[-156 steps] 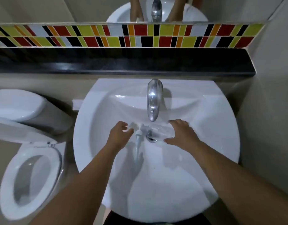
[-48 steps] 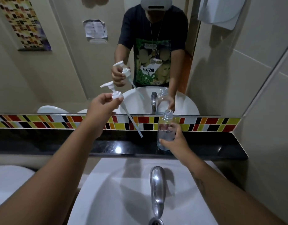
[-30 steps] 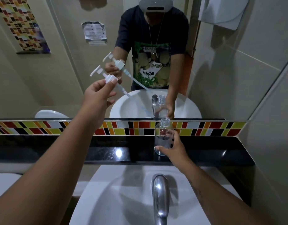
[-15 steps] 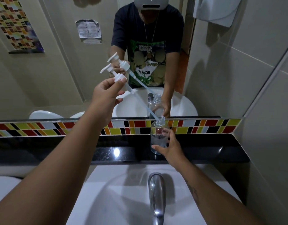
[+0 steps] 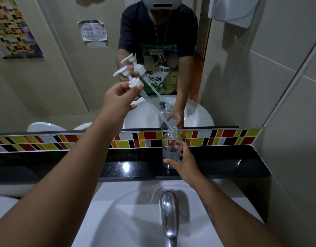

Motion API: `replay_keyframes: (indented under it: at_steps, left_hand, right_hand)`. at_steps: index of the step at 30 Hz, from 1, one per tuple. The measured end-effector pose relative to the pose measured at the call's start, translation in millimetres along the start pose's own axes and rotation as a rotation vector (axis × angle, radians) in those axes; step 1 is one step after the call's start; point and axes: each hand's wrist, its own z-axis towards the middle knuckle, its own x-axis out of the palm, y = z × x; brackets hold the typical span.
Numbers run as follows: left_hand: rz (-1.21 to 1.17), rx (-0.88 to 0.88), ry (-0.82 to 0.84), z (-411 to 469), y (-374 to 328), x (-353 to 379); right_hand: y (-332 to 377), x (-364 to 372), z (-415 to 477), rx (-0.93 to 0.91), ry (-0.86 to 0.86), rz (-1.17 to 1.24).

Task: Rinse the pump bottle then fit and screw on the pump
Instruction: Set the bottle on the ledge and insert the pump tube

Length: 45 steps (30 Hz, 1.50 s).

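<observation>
A clear plastic bottle point(image 5: 171, 148) stands upright on the black ledge point(image 5: 224, 163) behind the sink. My right hand point(image 5: 183, 162) is wrapped around its lower half. My left hand point(image 5: 118, 98) is raised up and to the left, pinching the white pump point(image 5: 134, 82) by its collar. The pump is tilted, its head pointing up-left. Its long thin tube slants down to the right, and the tube's tip sits just inside the bottle's open neck.
A chrome tap point(image 5: 168, 211) hangs over the white sink point(image 5: 118, 220) below my arms. A coloured tile strip point(image 5: 46, 141) and a mirror point(image 5: 64, 68) back the ledge. A tiled wall point(image 5: 287, 122) closes the right side. A toilet point(image 5: 2, 205) shows at the far left.
Earlier both hands were down in the sink basin. Since then the bottle came to stand on the ledge, and my left hand brought the pump's tube tip into the bottle's neck.
</observation>
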Motion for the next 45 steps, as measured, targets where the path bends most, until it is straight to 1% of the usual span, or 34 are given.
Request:
replay_keyframes:
  at_steps: [7,11,14,18,21,27,34,37,41,45]
  left_hand:
    - [0.156,0.057,0.142,-8.7,0.7,25.6]
    - [0.335,0.018,0.289,-15.5,12.1,40.8]
    - [0.448,0.039,0.311,-21.0,27.0,45.0]
    - [0.442,0.020,0.327,-22.8,45.2,45.7]
    - [0.476,0.019,0.376,-22.3,55.3,46.4]
    - [0.409,-0.004,0.427,-22.5,67.7,46.3]
    - [0.612,0.106,0.466,-15.3,61.0,46.2]
    - [0.645,0.119,0.460,-13.3,61.0,47.8]
    - [0.601,0.119,0.427,-11.3,68.6,47.0]
    - [0.530,0.092,0.431,-12.1,76.9,47.1]
  right_hand:
    - [2.5,-0.8,-4.9,-0.035,0.022,0.037]
    - [2.7,-3.1,-6.6,-0.051,0.045,0.062]
    - [5.8,-2.7,-5.1,-0.024,0.040,0.056]
    - [5.1,-0.6,-3.4,-0.009,0.020,0.048]
    - [4.1,0.8,-1.3,0.013,0.005,0.059]
    - [1.9,2.9,3.0,0.052,-0.012,0.084]
    - [1.7,2.9,3.0,0.060,-0.010,0.051]
    - [5.4,1.0,1.2,0.050,-0.001,0.008]
    - [5.1,1.5,2.1,0.058,-0.001,-0.009]
    - [2.8,1.5,4.2,0.057,0.008,0.003]
